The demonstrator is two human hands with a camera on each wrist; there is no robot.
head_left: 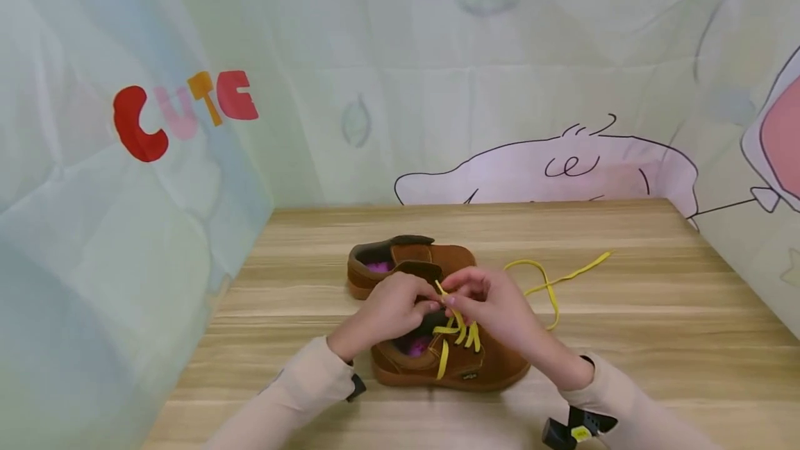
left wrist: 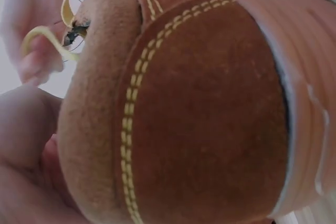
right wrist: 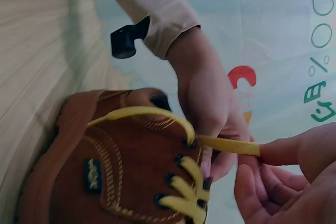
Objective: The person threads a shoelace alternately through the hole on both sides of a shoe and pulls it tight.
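A brown suede shoe point(head_left: 500, 360) with a pink-purple insole stands on the table under both hands, toe to the right. A yellow shoelace point(right wrist: 226, 144) runs through several dark eyelets on it. My right hand point(head_left: 494, 301) pinches one length of this lace between thumb and fingers, just above the shoe's opening. My left hand point(head_left: 390, 307) meets it there, fingers bent beside the lace; what they hold is hidden. In the left wrist view the shoe's stitched heel point(left wrist: 194, 108) fills most of the frame, and the lace loops toward the blurred right hand point(left wrist: 34, 30).
A second brown shoe point(head_left: 453, 255) lies just behind the first, its dark tongue raised. The lace's other length point(head_left: 550, 290) trails across the wooden table point(head_left: 656, 339) to the right. Printed cloth point(head_left: 312, 123) hangs along the table's back and sides.
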